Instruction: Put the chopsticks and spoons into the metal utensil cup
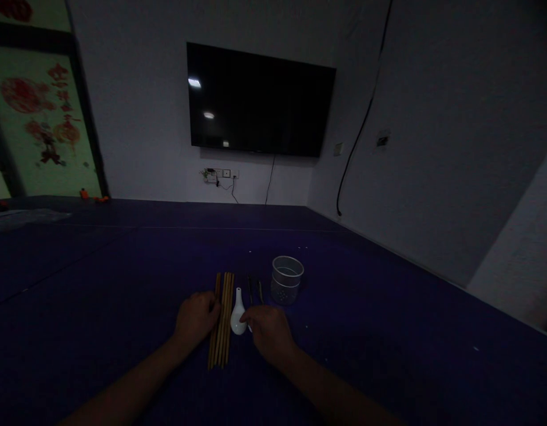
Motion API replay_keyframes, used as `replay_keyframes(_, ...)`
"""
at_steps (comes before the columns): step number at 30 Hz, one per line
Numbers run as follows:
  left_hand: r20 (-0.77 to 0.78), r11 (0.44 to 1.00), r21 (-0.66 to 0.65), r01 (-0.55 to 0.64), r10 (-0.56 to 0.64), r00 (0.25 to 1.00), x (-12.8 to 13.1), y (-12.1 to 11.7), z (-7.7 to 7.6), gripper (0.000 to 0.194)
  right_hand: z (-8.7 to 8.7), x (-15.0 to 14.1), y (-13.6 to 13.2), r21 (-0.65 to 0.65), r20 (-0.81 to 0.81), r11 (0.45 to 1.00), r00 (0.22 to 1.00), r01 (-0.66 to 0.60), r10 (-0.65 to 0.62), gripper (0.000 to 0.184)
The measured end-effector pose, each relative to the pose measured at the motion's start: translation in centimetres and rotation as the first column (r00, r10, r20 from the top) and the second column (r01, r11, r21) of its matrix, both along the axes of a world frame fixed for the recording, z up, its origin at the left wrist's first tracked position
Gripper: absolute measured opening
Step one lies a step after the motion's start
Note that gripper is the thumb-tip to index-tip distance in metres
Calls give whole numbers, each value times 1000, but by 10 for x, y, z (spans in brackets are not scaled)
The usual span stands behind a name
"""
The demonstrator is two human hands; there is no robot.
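Several wooden chopsticks (224, 331) lie side by side, pointing away from me. My left hand (196, 318) is closed at their left side, its thumb and curled fingers over the leftmost ones. Just right of the chopsticks lies a white soup spoon (238, 322), handle pointing away. My right hand (271, 332) is closed, its fingertips at the right edge of the spoon's bowl. Two thin dark metal utensils (260, 291) stick out beyond that hand, which hides their near parts. A metal mesh utensil holder (286, 281) stands upright behind the right hand.
Everything lies on a broad dark blue surface (122, 266) reaching to the wall. A large television (260, 100) hangs there above sockets (226, 173) and cables. One black cable (356, 142) dangles on the right wall. Clear plastic sheeting (25, 219) lies far left. Small white specks dot the surface.
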State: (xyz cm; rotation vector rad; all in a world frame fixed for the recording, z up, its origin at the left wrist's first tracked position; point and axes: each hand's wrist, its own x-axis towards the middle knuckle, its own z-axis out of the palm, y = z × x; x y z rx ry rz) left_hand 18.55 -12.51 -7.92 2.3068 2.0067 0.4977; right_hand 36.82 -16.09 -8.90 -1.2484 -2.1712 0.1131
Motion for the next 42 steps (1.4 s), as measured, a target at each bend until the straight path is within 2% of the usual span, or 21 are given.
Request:
replay_keyframes(9, -17, 1000, -3, 0, 0, 1000, -2, 0, 1, 23, 2, -1, -1, -12, 42, 1000, 999, -16, 16, 34)
replay_keyframes(17, -5, 1000, -23, -13, 13, 1000, -2, 0, 3, 21, 4, -2, -1, -73, 101, 996, 994, -45, 52, 36)
replay_keyframes(42, -49, 999, 4, 43, -43, 998, -1, -3, 3, 21, 5, -1, -3, -109, 106, 994, 993, -34, 46, 38)
